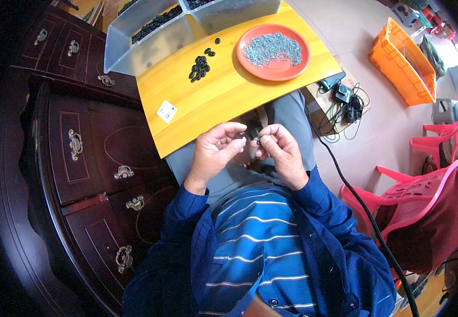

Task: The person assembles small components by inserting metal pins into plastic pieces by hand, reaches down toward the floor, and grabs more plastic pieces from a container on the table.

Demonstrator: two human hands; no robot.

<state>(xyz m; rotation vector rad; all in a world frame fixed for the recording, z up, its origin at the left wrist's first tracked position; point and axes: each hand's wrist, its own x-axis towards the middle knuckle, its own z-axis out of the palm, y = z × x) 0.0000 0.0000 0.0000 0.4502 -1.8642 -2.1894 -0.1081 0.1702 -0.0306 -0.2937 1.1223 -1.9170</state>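
- Fingertips of our left hand [216,150] pinch a very small dark part, probably a black ring like a washer; it is too small to tell for sure.
- Our right hand [282,153] is closed in the same narrow way, with thumb and forefinger together on a tiny piece [258,140], maybe a screw, held just beside the left fingertips.
- Both hands are raised over our lap, near the front edge of the yellow board [223,95], and they do not touch it.
- From the head view, we see a small heap of black rings [199,67] on the board, and some loose ones near it.
- Beside the heap stands an orange plate [274,52] full of small silver screws [272,48].
- Behind them are two clear plastic bins [149,34]; at least one holds more black rings.
- We judge that the step in hand is joining the two small parts, a ring onto a screw.
- The next move, in our opinion, calls for exact alignment of the two pieces between the fingertips, with a steady and light grip.
- On the left is a dark wooden cabinet [81,158] with brass handles; on the right are pink plastic chairs [424,195] and an orange crate [401,58].
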